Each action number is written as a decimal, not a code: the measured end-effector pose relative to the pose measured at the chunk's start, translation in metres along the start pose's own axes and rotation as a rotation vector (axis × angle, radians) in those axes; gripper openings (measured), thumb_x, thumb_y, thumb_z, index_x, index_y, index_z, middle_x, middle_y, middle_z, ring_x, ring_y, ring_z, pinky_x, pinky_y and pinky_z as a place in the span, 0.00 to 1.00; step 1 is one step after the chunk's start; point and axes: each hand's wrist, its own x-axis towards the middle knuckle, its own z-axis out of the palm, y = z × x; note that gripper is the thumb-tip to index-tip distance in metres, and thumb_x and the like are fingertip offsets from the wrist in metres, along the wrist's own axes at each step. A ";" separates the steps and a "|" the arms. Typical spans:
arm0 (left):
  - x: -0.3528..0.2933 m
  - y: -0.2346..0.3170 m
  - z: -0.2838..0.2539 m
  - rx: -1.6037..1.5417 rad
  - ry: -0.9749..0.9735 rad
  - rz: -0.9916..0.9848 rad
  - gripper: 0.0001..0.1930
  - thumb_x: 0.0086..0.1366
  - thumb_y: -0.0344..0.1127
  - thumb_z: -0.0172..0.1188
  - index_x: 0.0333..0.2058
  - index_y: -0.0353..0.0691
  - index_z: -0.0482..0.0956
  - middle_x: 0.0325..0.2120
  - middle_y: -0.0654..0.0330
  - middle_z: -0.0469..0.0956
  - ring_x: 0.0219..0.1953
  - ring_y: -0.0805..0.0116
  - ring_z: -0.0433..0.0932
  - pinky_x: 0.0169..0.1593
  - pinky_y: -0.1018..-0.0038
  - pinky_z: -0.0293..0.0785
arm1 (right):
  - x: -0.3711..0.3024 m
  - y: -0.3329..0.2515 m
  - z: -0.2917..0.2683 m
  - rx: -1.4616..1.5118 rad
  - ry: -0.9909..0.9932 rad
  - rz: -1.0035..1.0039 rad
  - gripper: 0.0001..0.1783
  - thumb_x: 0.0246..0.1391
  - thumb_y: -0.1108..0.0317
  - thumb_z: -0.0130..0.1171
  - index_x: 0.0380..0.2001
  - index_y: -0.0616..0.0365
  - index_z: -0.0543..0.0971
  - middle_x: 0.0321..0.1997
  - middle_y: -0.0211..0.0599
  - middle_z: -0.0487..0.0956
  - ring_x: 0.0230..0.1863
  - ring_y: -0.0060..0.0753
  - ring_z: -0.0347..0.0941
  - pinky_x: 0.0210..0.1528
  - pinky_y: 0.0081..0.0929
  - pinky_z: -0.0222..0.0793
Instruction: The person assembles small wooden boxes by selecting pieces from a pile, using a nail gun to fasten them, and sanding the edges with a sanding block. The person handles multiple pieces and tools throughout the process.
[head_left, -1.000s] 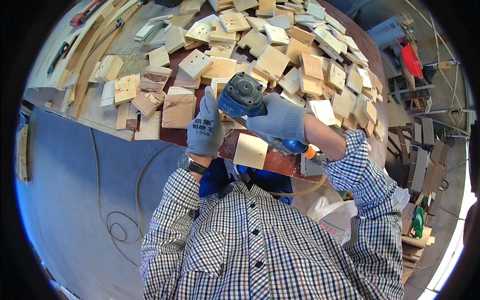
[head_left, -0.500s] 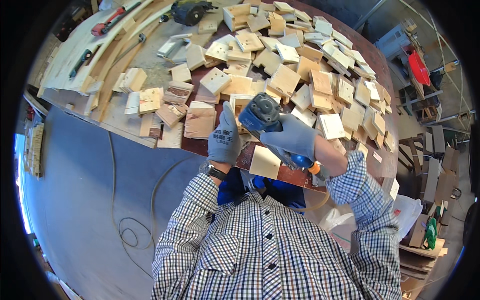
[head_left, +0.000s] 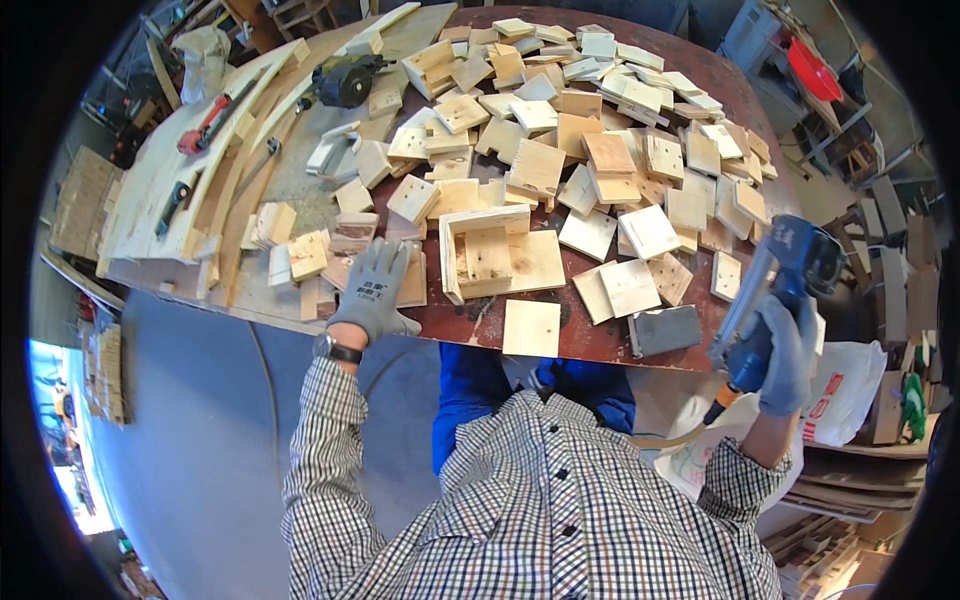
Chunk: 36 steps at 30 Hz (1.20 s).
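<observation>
My right hand [head_left: 785,350], in a grey glove, grips a blue pneumatic nail gun [head_left: 800,258] out past the right front of the table. An orange fitting and a hose hang at the handle's lower end. My left hand [head_left: 373,290], gloved too, lies with fingers spread on wooden pieces near the front edge. Between the hands, a small wooden corner assembly [head_left: 458,262] of joined boards stands on the table. A pale square board [head_left: 532,328] lies at the edge in front of it. To its right are a dark grey block [head_left: 667,331] and loose square boards [head_left: 630,287].
A big heap of wood blocks [head_left: 540,165] covers the middle of the red-brown table [head_left: 465,322]. Long boards, a red-handled tool [head_left: 205,130] and a black tool [head_left: 347,80] lie at the left. White plastic bags [head_left: 845,385] and stacked wood are at the right.
My right hand has carried the nail gun from the wooden assembly out to the right. My left hand has moved left, off the assembly, and opened flat. The view has shifted too.
</observation>
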 end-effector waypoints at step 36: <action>0.059 0.087 -0.027 -0.213 0.502 0.036 0.58 0.48 0.44 0.82 0.74 0.35 0.58 0.63 0.45 0.69 0.65 0.43 0.68 0.70 0.53 0.66 | -0.058 0.010 -0.013 0.224 0.098 0.087 0.10 0.60 0.73 0.59 0.44 0.65 0.77 0.28 0.35 0.79 0.26 0.24 0.76 0.30 0.24 0.75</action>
